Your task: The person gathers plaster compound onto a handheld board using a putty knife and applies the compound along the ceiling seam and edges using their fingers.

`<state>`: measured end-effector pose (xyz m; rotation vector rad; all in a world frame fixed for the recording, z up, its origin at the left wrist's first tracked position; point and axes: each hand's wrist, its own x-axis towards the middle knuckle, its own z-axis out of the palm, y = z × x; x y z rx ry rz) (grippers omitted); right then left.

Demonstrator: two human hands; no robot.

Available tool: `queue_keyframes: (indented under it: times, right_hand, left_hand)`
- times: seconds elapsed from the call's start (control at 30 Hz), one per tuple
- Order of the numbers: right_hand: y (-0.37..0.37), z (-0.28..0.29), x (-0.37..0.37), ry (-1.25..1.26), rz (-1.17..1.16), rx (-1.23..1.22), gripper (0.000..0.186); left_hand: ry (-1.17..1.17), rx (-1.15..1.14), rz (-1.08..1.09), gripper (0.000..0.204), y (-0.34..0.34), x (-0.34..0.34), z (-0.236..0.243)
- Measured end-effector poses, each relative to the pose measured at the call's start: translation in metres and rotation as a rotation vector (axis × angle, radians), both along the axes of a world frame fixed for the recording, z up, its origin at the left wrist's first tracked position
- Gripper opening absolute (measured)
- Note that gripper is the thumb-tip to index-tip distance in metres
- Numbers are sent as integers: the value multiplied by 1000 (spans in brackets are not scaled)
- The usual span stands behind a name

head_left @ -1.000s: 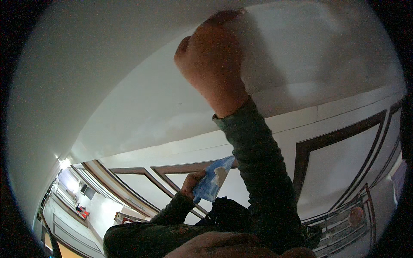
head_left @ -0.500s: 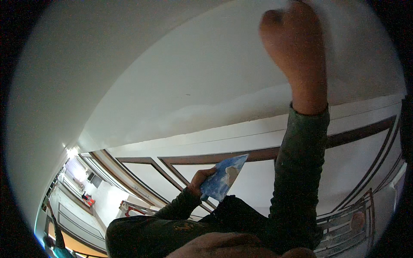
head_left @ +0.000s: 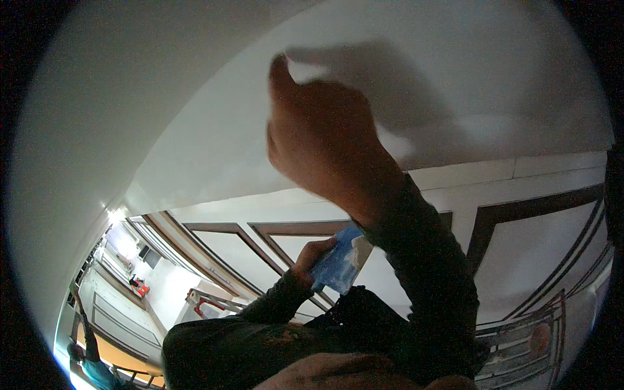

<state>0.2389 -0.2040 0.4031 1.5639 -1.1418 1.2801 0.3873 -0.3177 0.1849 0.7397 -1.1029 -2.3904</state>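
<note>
hands: 2 – left hand (head_left: 312,255), right hand (head_left: 322,140) | blue-and-white packet (head_left: 339,262): 1 | ladder (head_left: 208,300): 1 | white ceiling (head_left: 195,117): 1 | dark-trimmed wall panels (head_left: 539,253): several

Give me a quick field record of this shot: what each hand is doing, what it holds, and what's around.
view: head camera, tilted up at a ceiling
right hand: right hand raised, pressed against the white ceiling; what it holds, if anything, is hidden
left hand: left hand lower, gripping a blue and white flat tool
wall: white panels with dark brown trim
lower left: ladder and a person in a teal top
lower right: railing
</note>
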Motion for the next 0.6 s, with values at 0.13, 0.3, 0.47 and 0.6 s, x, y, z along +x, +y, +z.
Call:
queue_keyframes:
  times: [0.13,0.3,0.47,0.6]
  right_hand:
    - [40,-71,-33,-149,533,244,38]
    - [126,-144,-88,-473,277,556,36]
    - [85,-236,-90,-489,124,434,32]
    - [92,-259,-81,-498,103,521,31]
  left_hand:
    - [94,-9,-79,35,15,-17,26]
    - [7,-114,-48,38,4,-59,11]
    - [-121,-179,-165,28,-3,-54,16]
    - [-99,-173,-232,47,2,-68,5]
